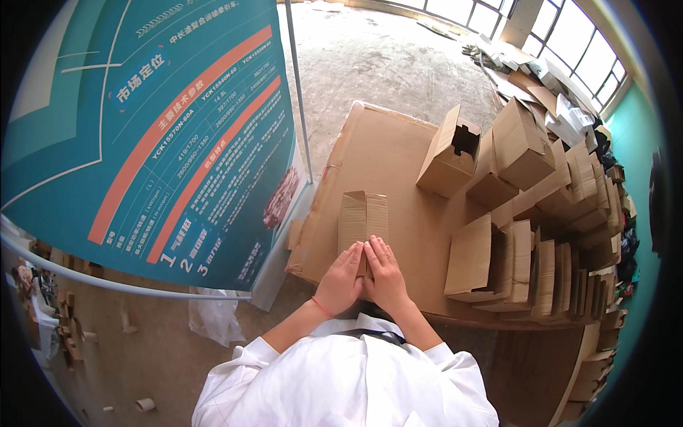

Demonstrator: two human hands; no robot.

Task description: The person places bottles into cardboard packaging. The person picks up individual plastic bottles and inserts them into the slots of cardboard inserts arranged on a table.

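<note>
A small brown cardboard box [353,213] stands near the front edge of a cardboard-covered table [384,146]. Two top flaps meet along a seam running away from me. My left hand [340,279] lies flat on the near part of the left flap, fingers stretched forward. Beside it, my right hand [385,276] rests flat on the right flap, its fingers also straight. The fingertips of both hands come together near the seam. Neither hand grasps anything, and they cover the near end of the box. A red string circles my left wrist.
An open-topped carton [447,158] stands farther back on the table. Several folded-open cartons [523,267] crowd its right side. A large teal display panel [178,142] rises at the left. Clear plastic [217,317] lies on the floor, and scrap cardboard [530,85] piles up by the windows.
</note>
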